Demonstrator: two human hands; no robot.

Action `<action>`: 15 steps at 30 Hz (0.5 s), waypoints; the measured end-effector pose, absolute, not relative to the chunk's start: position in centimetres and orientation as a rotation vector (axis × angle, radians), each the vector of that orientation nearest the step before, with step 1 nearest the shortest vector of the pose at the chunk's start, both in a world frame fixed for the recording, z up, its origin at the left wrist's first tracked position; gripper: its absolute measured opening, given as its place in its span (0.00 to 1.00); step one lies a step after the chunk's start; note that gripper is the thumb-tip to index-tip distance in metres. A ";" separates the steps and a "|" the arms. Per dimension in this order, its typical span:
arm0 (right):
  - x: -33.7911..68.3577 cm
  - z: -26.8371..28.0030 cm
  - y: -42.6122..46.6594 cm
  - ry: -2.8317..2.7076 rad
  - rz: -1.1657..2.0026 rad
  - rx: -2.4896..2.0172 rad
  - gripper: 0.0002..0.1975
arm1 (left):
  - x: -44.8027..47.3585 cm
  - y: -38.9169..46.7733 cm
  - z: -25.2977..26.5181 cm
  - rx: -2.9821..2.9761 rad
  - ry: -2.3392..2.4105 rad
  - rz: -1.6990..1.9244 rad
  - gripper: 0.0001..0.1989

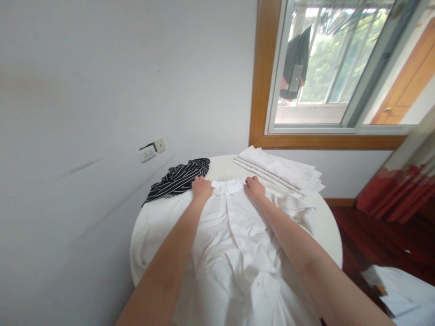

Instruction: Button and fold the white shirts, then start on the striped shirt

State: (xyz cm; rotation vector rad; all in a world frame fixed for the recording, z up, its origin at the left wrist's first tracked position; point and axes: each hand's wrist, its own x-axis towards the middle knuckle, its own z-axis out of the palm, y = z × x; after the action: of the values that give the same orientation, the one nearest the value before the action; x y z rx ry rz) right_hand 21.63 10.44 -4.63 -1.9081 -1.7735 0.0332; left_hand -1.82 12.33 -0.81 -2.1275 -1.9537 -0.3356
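Observation:
A white button-front shirt [234, 226] lies spread over a round white table [331, 233], its collar end away from me and its lower part wrinkled towards me. My left hand [202, 188] grips the cloth beside the collar on the left, fingers curled. On the other side of the collar, my right hand [254, 188] has its fingers closed on the shirt too. A black garment with white stripes [180, 179] lies crumpled just beyond my left hand. Folded white clothes [278, 167] are stacked flat at the back right, past my right hand.
A wall with a socket [147, 154] stands close on the left and behind the table. At the upper right is a wood-framed window [316, 68]. A red and beige curtain [401, 181] hangs on the right. White items [404, 290] sit low at the bottom right.

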 end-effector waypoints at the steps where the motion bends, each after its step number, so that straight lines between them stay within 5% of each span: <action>1: 21.5 -4.4 10.8 -1.753 0.052 -1.879 0.10 | -1.8 12.7 -0.4 -2.142 -1.971 -0.352 0.12; 10: 21.3 -3.3 13.6 -1.592 0.081 -1.756 0.12 | -0.4 14.3 -0.4 -2.078 -2.031 -0.833 0.10; 15: 21.4 -4.2 12.9 -1.781 0.120 -1.730 0.23 | -0.2 13.6 -2.1 -2.153 -1.930 -0.895 0.17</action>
State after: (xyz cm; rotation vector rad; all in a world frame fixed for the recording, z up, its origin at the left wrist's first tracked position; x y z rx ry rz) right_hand 21.44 12.95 -4.15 -1.7297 -1.7808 0.1197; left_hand -0.25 13.62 -2.11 -2.1527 -1.9297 -0.8951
